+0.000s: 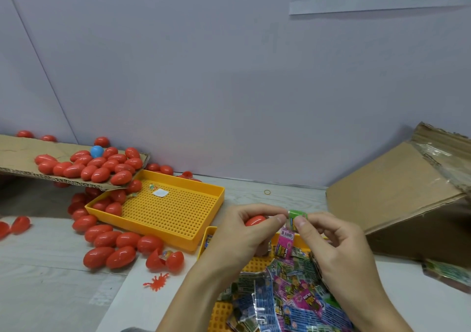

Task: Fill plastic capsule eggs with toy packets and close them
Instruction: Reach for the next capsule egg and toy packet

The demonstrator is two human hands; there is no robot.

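Note:
My left hand [244, 232] curls round a red capsule egg [255, 220] and its fingertips also touch a small green toy packet [297, 215]. My right hand [336, 242] pinches that green packet from the other side. Just below it hangs a pink packet [286, 242]. Both hands are above a yellow tray [221, 314] heaped with several printed toy packets [293, 296]. One red egg [165, 259] lies open on the table with something inside it.
A second yellow perforated tray [178, 209] holds a few red eggs. Several more red eggs [112, 245] lie on the table and on a cardboard flap [20, 158], with one blue egg [97, 151]. A tipped cardboard box [397, 194] stands right. An orange splat toy [156, 280] lies near.

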